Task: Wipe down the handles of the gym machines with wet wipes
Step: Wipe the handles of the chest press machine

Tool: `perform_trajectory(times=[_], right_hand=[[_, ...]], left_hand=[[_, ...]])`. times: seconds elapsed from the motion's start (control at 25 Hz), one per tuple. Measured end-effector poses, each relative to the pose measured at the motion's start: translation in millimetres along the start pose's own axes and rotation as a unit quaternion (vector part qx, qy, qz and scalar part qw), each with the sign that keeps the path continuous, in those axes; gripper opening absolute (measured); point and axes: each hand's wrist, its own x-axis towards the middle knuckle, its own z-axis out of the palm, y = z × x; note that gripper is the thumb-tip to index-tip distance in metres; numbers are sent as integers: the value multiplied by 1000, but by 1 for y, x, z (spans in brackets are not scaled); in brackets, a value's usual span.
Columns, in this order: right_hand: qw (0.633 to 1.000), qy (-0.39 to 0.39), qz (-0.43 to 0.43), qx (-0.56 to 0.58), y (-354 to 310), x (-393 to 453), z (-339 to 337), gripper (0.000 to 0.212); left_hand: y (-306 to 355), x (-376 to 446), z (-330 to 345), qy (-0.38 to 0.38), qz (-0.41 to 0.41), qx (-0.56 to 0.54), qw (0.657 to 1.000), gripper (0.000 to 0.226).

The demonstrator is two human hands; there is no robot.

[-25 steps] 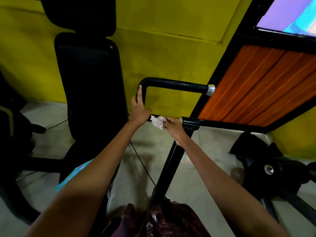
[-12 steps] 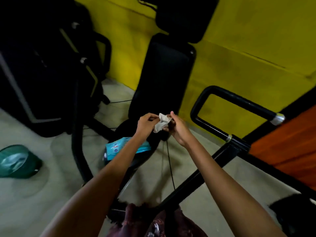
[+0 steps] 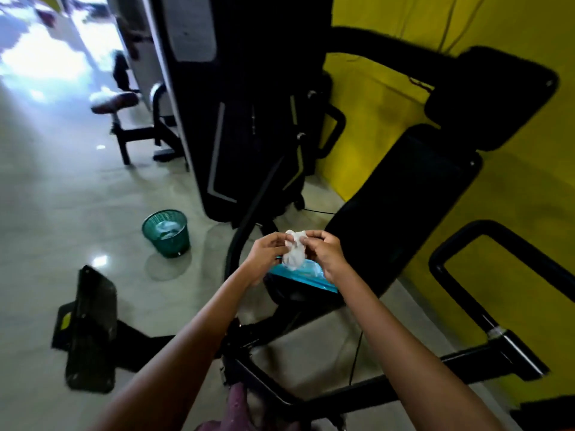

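Against the yellow wall point(image 3: 510, 231) at two o'clock leans a black padded seat point(image 3: 404, 219), with a looped black handle point(image 3: 497, 241) at three o'clock. At nine o'clock of the hands stands a green bin point(image 3: 166, 233); just beneath them lies a blue wipes pack point(image 3: 306, 275). Left hand point(image 3: 264, 256) and right hand point(image 3: 325, 251) each pinch the crumpled white wipe point(image 3: 294, 251) between them.

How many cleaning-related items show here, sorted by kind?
Crumpled white wet wipe, pinched by left hand and right hand: 1
Blue plastic wipes packet: 1
Green mesh waste bin: 1
Total: 3
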Motion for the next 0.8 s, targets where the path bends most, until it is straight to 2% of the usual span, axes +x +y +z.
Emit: perform_trajectory(times=[0.12,0.28,0.4,0.56,0.68,0.8], right_hand=[[996,-87,7,-28,6,-30,29,13],[969,-238,30,-52,13,-72,85,4],[938,-327,34,-105,31,-106,143,30],[903,-405,35,-140,55,-158,228,21],[882,-449,34,-136,76,-193,287,15],[841,-523,32,-136,100,-225,349,26]], left_hand=[[-7,-49,-29,57,37,-41,997,36],[-13,-119,-74,146,72,-45,986,44],[-8,-178,-116,223,89,-62,969,51],[-9,-246,-181,343,76,-119,929,39],[-12,-291,-224,396,66,-191,896,47],[-22,-335,-280,438,92,-194,873,43]])
